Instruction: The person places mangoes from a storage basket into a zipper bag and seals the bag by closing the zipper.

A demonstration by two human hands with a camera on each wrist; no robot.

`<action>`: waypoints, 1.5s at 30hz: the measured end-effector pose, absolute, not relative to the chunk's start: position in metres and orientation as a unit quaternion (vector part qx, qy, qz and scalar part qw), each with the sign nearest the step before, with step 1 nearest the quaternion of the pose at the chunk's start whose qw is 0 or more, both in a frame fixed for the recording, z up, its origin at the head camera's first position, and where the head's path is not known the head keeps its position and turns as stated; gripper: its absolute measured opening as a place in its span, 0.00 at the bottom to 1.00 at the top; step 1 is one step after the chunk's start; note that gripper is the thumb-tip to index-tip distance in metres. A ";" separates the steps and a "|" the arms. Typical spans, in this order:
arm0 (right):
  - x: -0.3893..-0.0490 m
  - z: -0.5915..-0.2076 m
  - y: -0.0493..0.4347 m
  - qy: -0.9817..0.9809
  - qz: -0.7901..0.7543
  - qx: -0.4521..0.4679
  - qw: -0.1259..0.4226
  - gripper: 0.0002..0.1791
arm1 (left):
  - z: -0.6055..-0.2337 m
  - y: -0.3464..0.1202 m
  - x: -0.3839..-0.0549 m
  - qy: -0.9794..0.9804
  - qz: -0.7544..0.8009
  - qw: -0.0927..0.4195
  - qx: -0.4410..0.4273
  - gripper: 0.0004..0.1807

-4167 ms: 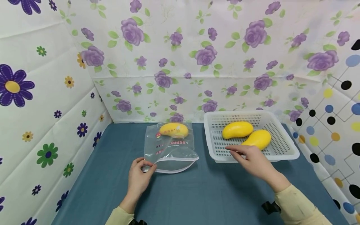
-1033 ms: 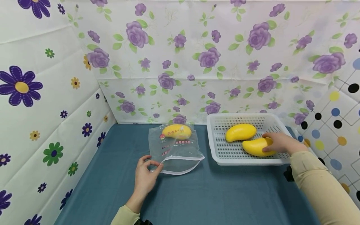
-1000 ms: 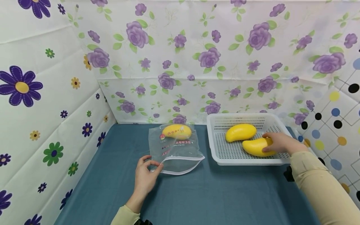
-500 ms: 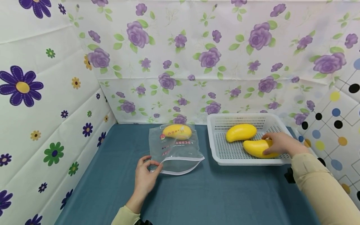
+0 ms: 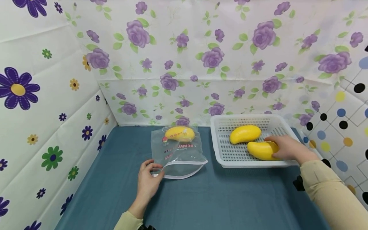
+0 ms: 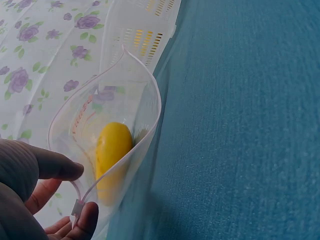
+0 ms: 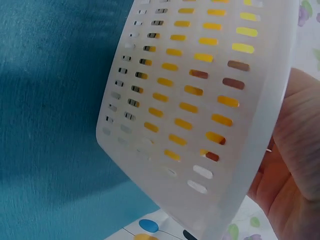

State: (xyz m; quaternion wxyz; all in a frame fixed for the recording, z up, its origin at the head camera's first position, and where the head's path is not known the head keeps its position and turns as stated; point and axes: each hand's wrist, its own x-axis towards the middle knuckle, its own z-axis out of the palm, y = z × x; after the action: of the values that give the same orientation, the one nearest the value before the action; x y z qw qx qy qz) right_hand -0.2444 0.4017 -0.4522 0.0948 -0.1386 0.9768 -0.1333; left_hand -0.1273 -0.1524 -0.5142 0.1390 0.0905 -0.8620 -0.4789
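Observation:
A clear zip bag [image 5: 184,153] with printed lettering lies on the table, its mouth gaping toward me. Inside it, at the far end, is a yellow mango [image 5: 179,133]. My left hand [image 5: 148,179] pinches the left corner of the bag's mouth; the left wrist view shows the white slider [image 6: 78,207] there, by the thumb and fingers. On the right, a white plastic basket [image 5: 258,164] holds two more mangoes. My right hand [image 5: 288,148] grips the right end of the nearer mango [image 5: 262,150]. Behind it lies the other mango [image 5: 245,134]. In the right wrist view, the basket wall hides my fingertips.
A blue-green cloth [image 5: 201,201] covers the table. Floral sheeting [image 5: 195,64] rises along the back, and patterned sheets stand at both sides. The basket sits in the back right corner, a short gap from the bag.
My right hand has gone from over the basket's front to the nearer mango's right end, and that mango has turned to lie more sideways. My left hand stays at the bag.

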 end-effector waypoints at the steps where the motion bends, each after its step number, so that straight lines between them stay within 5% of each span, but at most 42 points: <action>1: -0.245 -0.452 0.402 0.977 -0.134 -0.137 0.094 0.39 | -0.514 -0.153 -0.127 -0.862 -0.479 0.139 0.090 0.09; 18: -0.241 -0.450 0.398 0.977 -0.148 -0.089 0.127 0.43 | -0.517 -0.154 -0.124 -0.862 -0.477 0.147 0.086 0.10; 28: -0.241 -0.456 0.392 0.981 -0.131 -0.105 0.096 0.47 | -0.516 -0.156 -0.122 -0.863 -0.475 0.148 0.086 0.08; 45: -0.236 -0.452 0.398 0.970 -0.153 -0.167 0.093 0.32 | -0.515 -0.155 -0.123 -0.864 -0.474 0.146 0.085 0.07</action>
State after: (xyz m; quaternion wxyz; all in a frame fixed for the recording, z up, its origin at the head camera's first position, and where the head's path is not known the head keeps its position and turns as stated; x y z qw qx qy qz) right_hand -0.2363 0.3985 -0.4517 0.0928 -0.1667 0.9697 -0.1527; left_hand -0.1231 -0.1550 -0.5155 0.1457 0.0855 -0.8644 -0.4736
